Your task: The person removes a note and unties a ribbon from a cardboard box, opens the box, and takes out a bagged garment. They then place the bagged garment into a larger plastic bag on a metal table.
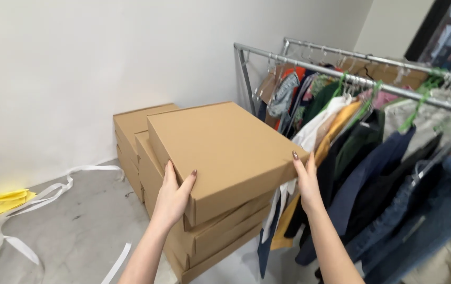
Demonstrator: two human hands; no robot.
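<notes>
So right now both hands are on one flat cardboard box (220,152): the left hand (174,197) grips its near left corner with the thumb up the side, and the right hand (305,181) presses flat against its right edge, so the box is clamped between them. It sits tilted on top of a stack of similar boxes (209,236), skewed a bit and overhanging toward the right, so I'd call it either just landing or just lifting, can't tell which from this. It's not squared up with the ones under it, so I'd say the stacking isn't finished for this box. Behind it there's a second stack (133,131) against the white wall (78,63), lower and tidy. Just to the right is a clothes rack (352,79) packed with shirts and jeans on hangers, nearly touching the box edge. On the concrete floor (78,226) to the left lie loose white straps (52,192) and some yellow paper (7,202).
</notes>
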